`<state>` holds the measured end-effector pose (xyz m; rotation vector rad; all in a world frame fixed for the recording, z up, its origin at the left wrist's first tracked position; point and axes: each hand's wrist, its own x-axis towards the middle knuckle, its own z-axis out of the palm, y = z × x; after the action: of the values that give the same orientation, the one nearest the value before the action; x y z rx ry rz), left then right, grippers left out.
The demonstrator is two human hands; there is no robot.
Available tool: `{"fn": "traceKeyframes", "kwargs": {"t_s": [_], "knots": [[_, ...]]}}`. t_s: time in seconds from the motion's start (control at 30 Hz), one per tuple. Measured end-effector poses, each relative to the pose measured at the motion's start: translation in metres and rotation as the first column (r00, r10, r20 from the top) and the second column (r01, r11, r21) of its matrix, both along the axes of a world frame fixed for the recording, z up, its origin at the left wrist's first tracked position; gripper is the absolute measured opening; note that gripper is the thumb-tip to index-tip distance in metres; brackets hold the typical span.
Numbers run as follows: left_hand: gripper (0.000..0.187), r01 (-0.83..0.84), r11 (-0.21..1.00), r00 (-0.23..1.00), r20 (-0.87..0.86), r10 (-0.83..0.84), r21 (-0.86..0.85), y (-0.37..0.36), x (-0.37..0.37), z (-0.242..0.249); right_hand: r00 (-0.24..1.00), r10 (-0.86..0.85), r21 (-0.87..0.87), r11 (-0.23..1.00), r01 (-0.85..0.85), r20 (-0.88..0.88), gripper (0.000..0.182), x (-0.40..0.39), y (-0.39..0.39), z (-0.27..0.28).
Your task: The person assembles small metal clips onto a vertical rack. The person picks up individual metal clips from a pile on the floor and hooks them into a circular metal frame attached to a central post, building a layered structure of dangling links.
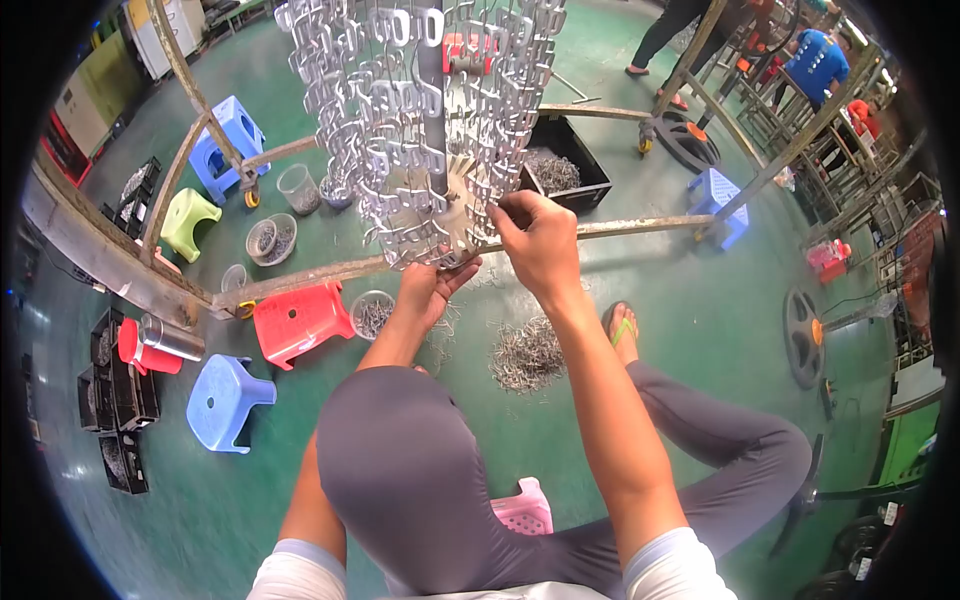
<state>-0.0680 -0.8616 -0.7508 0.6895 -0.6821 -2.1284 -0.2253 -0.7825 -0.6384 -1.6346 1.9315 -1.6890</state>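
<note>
A tall hanging rack point(420, 120) covered with several silvery metal clips fills the upper middle of the head view. My right hand point(540, 240) is raised at the rack's lower right edge, fingers pinched around a clip there. My left hand point(430, 285) sits just under the rack's bottom, palm up, touching the lowest clips; whether it grips one I cannot tell. A heap of loose metal clips point(528, 355) lies on the green floor below my hands, beside my sandalled foot point(620, 330).
Rusty frame bars point(600, 228) cross behind the rack. Red stool point(298, 320), blue stools point(228, 400), a green stool point(188, 220), clear cups of parts point(272, 238) and a black bin point(565, 160) stand around. Other people point(815, 65) sit at the far right. A pink stool point(522, 508) is under me.
</note>
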Motion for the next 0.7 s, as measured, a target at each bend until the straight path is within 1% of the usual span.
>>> {"fn": "traceKeyframes", "kwargs": {"t_s": [0.1, 0.13, 0.23, 0.33, 0.43, 0.47, 0.5, 0.57, 0.63, 0.67, 0.7], "knots": [[0.039, 0.056, 0.998, 0.998, -0.030, -0.056, -0.004, -0.002, 0.005, -0.002, 0.999, -0.003, 0.012, 1.000, 0.003, -0.049, 0.021, 0.000, -0.001, 0.000], [0.035, 0.059, 0.998, 0.998, -0.020, -0.059, -0.007, -0.002, 0.006, -0.001, 1.000, 0.005, 0.012, 1.000, -0.004, -0.030, 0.021, -0.001, -0.001, -0.001], [0.032, 0.044, 0.999, 0.999, -0.011, -0.044, 0.015, -0.001, 0.007, 0.001, 0.998, 0.029, 0.035, 0.999, -0.027, -0.056, 0.021, -0.006, -0.001, 0.000], [0.037, 0.033, 0.999, 0.999, -0.028, -0.033, 0.008, -0.001, 0.008, -0.001, 0.994, 0.058, 0.049, 0.997, -0.054, -0.088, 0.022, -0.009, 0.000, 0.003], [0.039, 0.048, 0.998, 0.997, -0.060, -0.046, 0.038, 0.000, 0.009, -0.003, 0.996, 0.030, 0.079, 0.997, -0.023, -0.089, 0.024, -0.004, 0.010, 0.013], [0.040, 0.048, 0.998, 0.996, -0.072, -0.045, 0.048, 0.001, 0.011, -0.005, 0.994, -0.023, 0.068, 0.997, 0.030, -0.106, 0.025, -0.002, 0.013, 0.012], [0.040, 0.048, 0.997, 0.996, -0.083, -0.043, 0.061, 0.005, 0.014, 0.000, 0.994, -0.061, 0.011, 0.998, 0.062, -0.086, 0.024, 0.006, 0.019, 0.016], [0.040, 0.044, 0.995, 0.995, -0.089, -0.036, 0.088, 0.011, 0.024, 0.001, 0.999, -0.038, 0.049, 0.998, 0.037, 0.008, 0.025, 0.021, 0.031, 0.018], [0.040, 0.044, 0.993, 0.996, -0.082, -0.035, 0.114, 0.017, 0.032, 0.000, 0.997, 0.068, 0.107, 0.992, -0.073, 0.046, 0.026, 0.033, 0.037, 0.007], [0.039, 0.041, 0.993, 0.998, -0.057, -0.035, 0.110, 0.023, 0.037, -0.001, 0.990, 0.131, 0.129, 0.982, -0.138, 0.059, 0.029, 0.038, 0.038, 0.000], [0.039, 0.039, 0.994, 0.999, -0.031, -0.036, 0.106, 0.030, 0.045, -0.001, 0.983, 0.172, 0.190, 0.965, -0.181, 0.065, 0.034, 0.042, 0.038, -0.002]]}}
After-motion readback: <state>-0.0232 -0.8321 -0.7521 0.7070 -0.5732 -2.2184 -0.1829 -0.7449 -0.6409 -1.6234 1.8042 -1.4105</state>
